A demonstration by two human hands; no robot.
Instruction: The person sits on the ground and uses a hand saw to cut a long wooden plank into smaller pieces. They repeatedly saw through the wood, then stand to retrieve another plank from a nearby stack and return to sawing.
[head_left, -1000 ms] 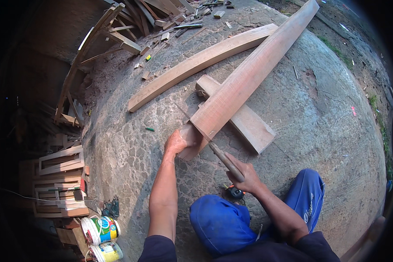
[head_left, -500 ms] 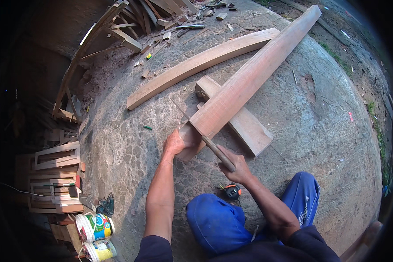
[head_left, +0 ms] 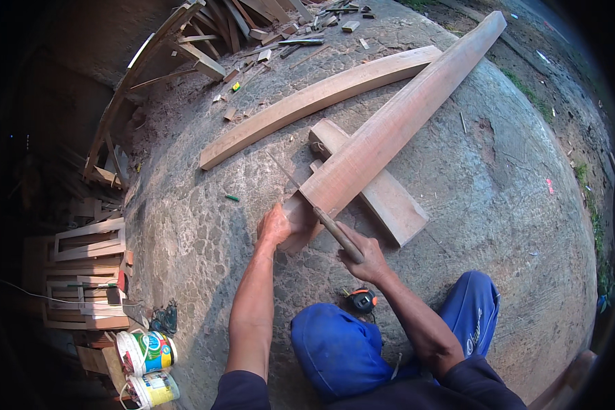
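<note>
A long reddish timber beam runs from near my hands to the far right, propped on a shorter wooden block that lies crosswise beneath it. My left hand is closed around the beam's near end. In my right hand is the straight wooden handle of a handsaw. The saw's thin blade is seen edge-on and crosses the beam close to its near end. How deep the blade sits in the wood cannot be made out.
A curved timber lies beyond the beam. A tape measure is on the concrete by my knee. Wooden frames and two buckets stand at left. Offcuts litter the back, and a green pen-like stick lies left of my hand.
My right hand and the saw handle have shifted slightly forward, closer to the beam. My left hand keeps its grip on the beam's end, and the whole view has moved a little.
</note>
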